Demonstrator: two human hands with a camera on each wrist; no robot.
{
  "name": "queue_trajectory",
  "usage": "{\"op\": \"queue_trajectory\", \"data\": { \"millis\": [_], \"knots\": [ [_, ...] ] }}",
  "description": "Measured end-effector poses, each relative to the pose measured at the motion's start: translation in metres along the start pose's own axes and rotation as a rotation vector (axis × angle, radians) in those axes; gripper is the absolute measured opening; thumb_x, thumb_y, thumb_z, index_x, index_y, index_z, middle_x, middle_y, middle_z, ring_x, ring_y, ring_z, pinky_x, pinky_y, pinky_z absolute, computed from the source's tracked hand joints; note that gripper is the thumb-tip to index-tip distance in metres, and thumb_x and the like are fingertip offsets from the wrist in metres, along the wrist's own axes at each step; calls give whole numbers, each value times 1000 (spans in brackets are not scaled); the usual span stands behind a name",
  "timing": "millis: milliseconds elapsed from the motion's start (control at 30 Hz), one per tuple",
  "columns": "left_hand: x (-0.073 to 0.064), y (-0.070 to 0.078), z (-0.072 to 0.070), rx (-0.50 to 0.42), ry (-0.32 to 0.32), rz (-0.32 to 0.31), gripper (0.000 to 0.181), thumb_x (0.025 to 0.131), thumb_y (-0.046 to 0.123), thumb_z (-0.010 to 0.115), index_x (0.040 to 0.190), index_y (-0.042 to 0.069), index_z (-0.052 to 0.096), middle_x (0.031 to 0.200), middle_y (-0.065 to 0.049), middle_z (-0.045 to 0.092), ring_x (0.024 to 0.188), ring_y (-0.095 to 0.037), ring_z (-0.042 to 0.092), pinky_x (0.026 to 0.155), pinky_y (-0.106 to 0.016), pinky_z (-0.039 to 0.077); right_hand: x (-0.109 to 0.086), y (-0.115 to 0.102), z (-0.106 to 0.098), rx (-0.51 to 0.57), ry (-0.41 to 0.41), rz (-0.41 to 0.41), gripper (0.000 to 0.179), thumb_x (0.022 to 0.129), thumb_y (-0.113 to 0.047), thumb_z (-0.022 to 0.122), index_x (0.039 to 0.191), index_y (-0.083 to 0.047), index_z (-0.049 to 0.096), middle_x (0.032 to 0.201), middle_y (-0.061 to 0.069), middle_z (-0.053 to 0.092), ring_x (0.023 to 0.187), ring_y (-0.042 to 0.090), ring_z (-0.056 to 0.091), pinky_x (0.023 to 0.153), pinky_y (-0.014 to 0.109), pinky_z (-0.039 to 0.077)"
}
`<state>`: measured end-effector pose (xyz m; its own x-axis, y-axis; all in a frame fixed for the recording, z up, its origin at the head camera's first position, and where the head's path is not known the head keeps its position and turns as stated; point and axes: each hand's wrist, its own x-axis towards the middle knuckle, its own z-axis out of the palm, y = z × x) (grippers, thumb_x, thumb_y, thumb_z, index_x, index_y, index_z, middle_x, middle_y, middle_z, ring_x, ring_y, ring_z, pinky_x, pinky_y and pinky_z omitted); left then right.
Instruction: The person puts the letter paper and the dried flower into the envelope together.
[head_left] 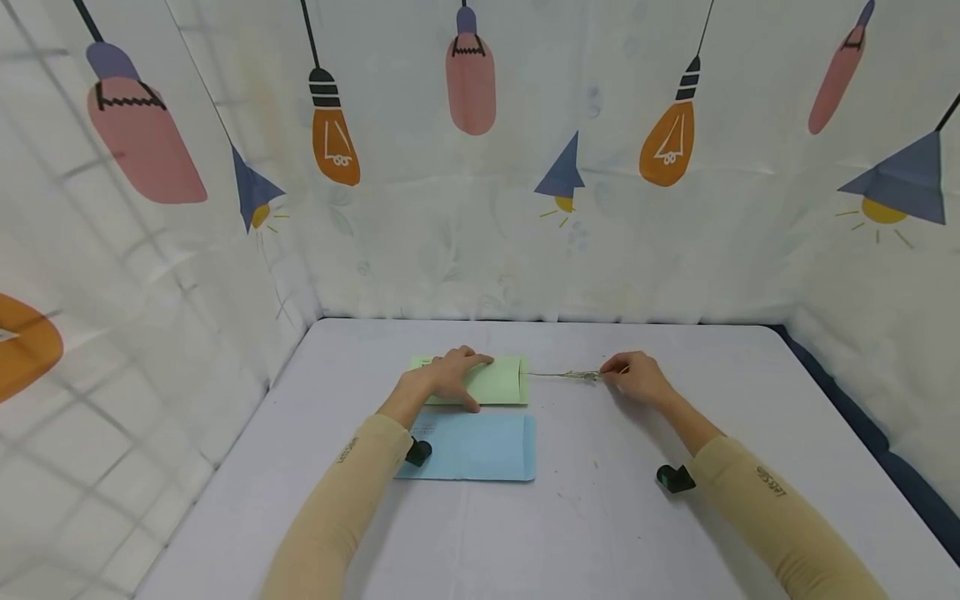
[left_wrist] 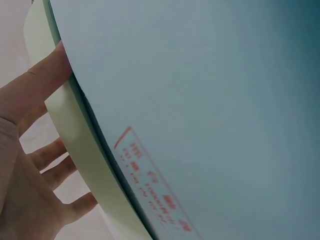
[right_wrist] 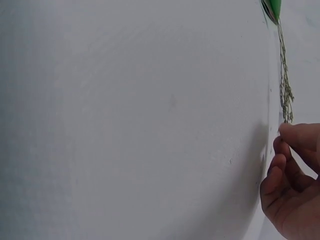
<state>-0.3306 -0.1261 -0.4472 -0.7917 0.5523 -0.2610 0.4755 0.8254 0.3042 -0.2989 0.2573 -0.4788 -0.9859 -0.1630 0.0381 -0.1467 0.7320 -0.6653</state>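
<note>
A pale green envelope (head_left: 498,382) lies on the table, its open end facing right. My left hand (head_left: 450,373) rests across it with spread fingers, the thumb at its near edge. In the left wrist view, the thumb (left_wrist: 42,80) and fingertips lie over the green paper. From the envelope's open end a thin dried sprig (head_left: 573,375) stretches to the right; its inner end is hidden. My right hand (head_left: 636,375) pinches the sprig's flowery end between thumb and fingertips, as the right wrist view also shows with the sprig (right_wrist: 286,92) running up to the green opening.
Just in front of the green envelope lies a blue envelope (head_left: 480,446), with red print showing in the left wrist view. A white cloth covers the table (head_left: 600,533). Curtains (head_left: 495,233) printed with lamps stand behind and at the sides.
</note>
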Motion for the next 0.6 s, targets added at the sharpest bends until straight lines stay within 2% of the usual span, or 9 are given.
{"op": "queue_trajectory", "data": {
  "millis": [333, 600],
  "knots": [
    [0, -1, 1, 1, 4, -1, 93, 81, 39, 89, 159, 25, 40, 156, -13, 36, 140, -35, 38, 105, -62, 37, 2, -8, 5, -16, -6, -27, 13, 99, -9, 66, 104, -2, 76, 98, 8, 71, 86, 23, 62, 70, 33, 50],
    [0, -1, 0, -6, 1, 6, 93, 81, 39, 89, 159, 25, 40, 156, -13, 36, 140, -36, 38, 106, -63, 37, 3, -17, 10, 10, -36, -12, 14, 99, -9, 66, 105, -3, 76, 97, 7, 70, 83, 21, 59, 69, 33, 49]
  ]
}}
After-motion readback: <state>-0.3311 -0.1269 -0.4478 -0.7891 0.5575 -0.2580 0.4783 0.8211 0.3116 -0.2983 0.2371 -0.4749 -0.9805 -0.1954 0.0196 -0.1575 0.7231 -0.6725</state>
